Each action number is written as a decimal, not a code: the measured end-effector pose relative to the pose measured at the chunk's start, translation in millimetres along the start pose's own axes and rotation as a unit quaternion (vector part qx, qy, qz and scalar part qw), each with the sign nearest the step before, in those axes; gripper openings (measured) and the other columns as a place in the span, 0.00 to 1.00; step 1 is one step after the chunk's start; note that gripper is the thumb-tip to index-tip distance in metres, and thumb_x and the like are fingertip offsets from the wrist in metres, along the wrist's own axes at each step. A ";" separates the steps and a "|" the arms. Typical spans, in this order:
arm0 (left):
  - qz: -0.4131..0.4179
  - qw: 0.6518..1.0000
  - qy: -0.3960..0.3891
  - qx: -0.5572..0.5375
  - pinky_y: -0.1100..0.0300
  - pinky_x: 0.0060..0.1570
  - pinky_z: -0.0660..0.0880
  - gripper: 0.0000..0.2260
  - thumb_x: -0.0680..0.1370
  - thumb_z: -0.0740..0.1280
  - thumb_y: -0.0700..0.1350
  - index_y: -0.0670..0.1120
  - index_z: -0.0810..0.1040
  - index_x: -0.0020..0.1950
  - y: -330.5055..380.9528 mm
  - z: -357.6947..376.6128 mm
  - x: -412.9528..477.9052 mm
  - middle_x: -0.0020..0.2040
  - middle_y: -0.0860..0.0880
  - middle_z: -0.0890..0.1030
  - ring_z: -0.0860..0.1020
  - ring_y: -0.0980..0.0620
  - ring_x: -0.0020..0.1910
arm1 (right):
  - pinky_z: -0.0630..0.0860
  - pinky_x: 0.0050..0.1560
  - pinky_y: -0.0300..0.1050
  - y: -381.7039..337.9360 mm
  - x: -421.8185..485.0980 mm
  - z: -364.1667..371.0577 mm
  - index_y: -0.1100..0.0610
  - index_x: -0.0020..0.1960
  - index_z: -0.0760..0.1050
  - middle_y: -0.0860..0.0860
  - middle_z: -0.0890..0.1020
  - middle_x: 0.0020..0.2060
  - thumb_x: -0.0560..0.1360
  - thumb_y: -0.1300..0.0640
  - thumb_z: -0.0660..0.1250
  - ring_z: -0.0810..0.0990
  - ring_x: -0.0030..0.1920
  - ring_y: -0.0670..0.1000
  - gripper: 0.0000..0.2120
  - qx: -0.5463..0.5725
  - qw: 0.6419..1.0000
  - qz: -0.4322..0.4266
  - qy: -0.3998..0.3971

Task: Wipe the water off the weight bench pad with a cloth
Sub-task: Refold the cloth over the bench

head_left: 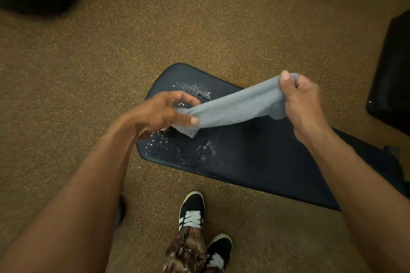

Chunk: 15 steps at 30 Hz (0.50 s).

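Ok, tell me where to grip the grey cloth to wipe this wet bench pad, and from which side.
Probably its middle, from above: the cloth is stretched as a band between left hand and right hand, ends pinched; a palm over the centre could press it onto the water on the pad.

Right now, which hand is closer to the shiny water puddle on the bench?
Left. The left hand holds one end of the grey cloth just beside the puddle; the right hand grips the other end, farther along the bench pad, away from the water.
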<state>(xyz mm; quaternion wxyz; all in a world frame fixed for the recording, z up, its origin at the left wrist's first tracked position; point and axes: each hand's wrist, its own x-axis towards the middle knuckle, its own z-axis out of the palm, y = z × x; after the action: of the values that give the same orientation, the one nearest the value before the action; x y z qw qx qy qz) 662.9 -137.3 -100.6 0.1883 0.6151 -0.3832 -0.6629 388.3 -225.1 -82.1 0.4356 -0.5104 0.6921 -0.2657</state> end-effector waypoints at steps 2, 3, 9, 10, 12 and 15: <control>0.016 0.999 0.029 -0.016 0.54 0.48 0.74 0.18 0.73 0.76 0.45 0.51 0.79 0.62 1.3 -7.5 -1.9 0.54 0.49 0.82 0.81 0.53 0.47 | 0.82 0.51 0.53 -0.1 3.3 -3.2 0.50 0.53 0.74 0.50 0.82 0.51 0.79 0.42 0.64 0.82 0.51 0.49 0.12 -0.012 1.000 -0.003 0.009; 0.025 0.999 0.038 -0.025 0.57 0.45 0.74 0.16 0.75 0.75 0.44 0.50 0.80 0.62 2.0 -8.5 -2.8 0.52 0.50 0.82 0.80 0.55 0.45 | 0.81 0.52 0.52 -0.3 3.7 -3.2 0.49 0.58 0.72 0.49 0.80 0.55 0.79 0.43 0.65 0.80 0.53 0.48 0.13 0.001 1.000 0.000 0.011; 0.028 0.993 0.109 -0.036 0.52 0.53 0.79 0.15 0.70 0.78 0.41 0.47 0.83 0.56 -4.1 -5.5 0.3 0.48 0.46 0.86 0.83 0.50 0.46 | 0.73 0.53 0.37 -6.5 -0.7 -7.2 0.47 0.66 0.74 0.44 0.78 0.58 0.75 0.50 0.72 0.77 0.56 0.42 0.20 -0.003 0.980 -0.034 -0.196; 0.035 0.989 0.144 -0.011 0.49 0.52 0.78 0.10 0.72 0.78 0.42 0.48 0.85 0.51 -7.4 -5.4 0.9 0.45 0.46 0.87 0.83 0.47 0.45 | 0.74 0.52 0.37 -5.8 0.8 -9.6 0.47 0.66 0.74 0.45 0.78 0.56 0.73 0.51 0.75 0.78 0.54 0.43 0.22 -0.062 0.973 -0.044 -0.218; 0.070 0.980 0.183 -0.007 0.46 0.51 0.76 0.07 0.70 0.79 0.48 0.49 0.85 0.42 -13.7 -7.4 0.9 0.41 0.47 0.86 0.82 0.44 0.44 | 0.74 0.46 0.35 -4.0 4.3 -12.9 0.49 0.62 0.77 0.47 0.81 0.51 0.72 0.54 0.77 0.79 0.48 0.44 0.21 -0.204 0.952 -0.079 -0.213; 0.125 0.971 0.198 -0.053 0.55 0.54 0.76 0.09 0.65 0.79 0.49 0.48 0.81 0.35 -21.5 -8.1 1.1 0.48 0.53 0.84 0.81 0.54 0.50 | 0.66 0.34 0.30 -4.7 5.7 -19.9 0.49 0.48 0.82 0.48 0.80 0.42 0.71 0.54 0.77 0.75 0.37 0.40 0.08 -0.286 0.933 -0.125 -0.178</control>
<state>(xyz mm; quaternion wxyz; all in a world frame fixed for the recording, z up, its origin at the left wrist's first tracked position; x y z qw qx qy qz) 675.2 -126.7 -116.9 0.3736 0.6706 -0.3766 -0.5186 372.7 -233.7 -70.6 0.3509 -0.7345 0.5806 -0.0139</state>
